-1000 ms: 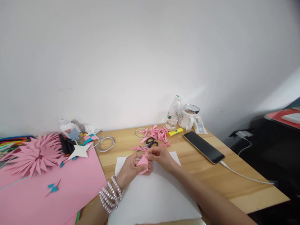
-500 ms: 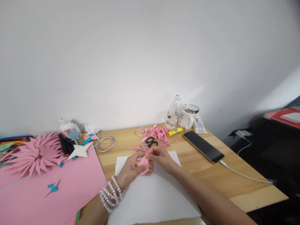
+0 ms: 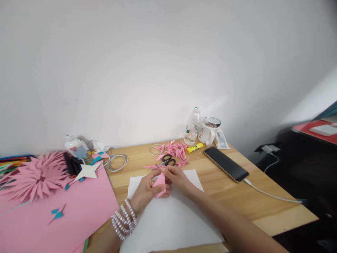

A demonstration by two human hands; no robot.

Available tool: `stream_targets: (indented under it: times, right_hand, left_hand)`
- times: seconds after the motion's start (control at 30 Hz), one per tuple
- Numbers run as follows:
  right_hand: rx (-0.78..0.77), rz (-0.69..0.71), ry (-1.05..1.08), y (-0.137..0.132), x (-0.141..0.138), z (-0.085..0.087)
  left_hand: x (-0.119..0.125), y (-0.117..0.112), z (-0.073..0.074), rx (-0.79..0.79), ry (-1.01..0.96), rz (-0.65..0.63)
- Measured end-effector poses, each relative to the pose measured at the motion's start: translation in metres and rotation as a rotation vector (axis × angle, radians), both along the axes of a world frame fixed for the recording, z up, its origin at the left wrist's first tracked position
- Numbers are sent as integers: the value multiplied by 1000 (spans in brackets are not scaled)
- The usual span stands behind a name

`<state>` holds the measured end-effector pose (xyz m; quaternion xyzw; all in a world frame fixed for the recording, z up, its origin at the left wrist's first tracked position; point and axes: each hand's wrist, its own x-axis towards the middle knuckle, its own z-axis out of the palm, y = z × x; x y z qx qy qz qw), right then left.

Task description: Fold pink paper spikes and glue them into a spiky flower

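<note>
View turned a bit right, so counter point(image 3: 263, 211) things sit slightly farther left; hands barely shifted, same pink paper point(image 3: 159, 181) in both. Left grip point(image 3: 147, 186) pinching paper's lower part, thumb on near face, fingers behind. Right grip point(image 3: 177, 176) pinching its top end. Paper appears over upper part of white sheet point(image 3: 173, 221); can't tell if touching. Scissors point(image 3: 169, 160) just beyond hands, pink pieces point(image 3: 177, 151) around them, yellow tube point(image 3: 195, 147) beside. Bottle point(image 3: 192, 130) and mug point(image 3: 207, 133) behind, upright. Phone point(image 3: 226, 164) lies right, cable point(image 3: 272, 195) attached.
</note>
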<state>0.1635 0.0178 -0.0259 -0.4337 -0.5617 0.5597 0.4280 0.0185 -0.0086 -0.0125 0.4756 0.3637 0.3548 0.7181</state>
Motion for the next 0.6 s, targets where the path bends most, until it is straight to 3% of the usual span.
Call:
stream_targets:
  times: [0.13, 0.27, 0.33, 0.47, 0.6]
  right_hand:
    - [62, 168, 13, 3, 5, -2]
    - [20, 103, 90, 6, 8, -3]
    - [-43, 48, 154, 7, 9, -2]
    - [-99, 15, 188, 8, 10, 0]
    - [-106, 69, 213, 8, 10, -2]
  left_hand:
    - [-1, 2, -1, 11, 38, 117]
    - [0, 4, 5, 31, 187, 102]
    - [-2, 6, 8, 158, 341, 200]
    - [-7, 7, 15, 501, 592, 517]
    - [-1, 0, 32, 639, 547, 503]
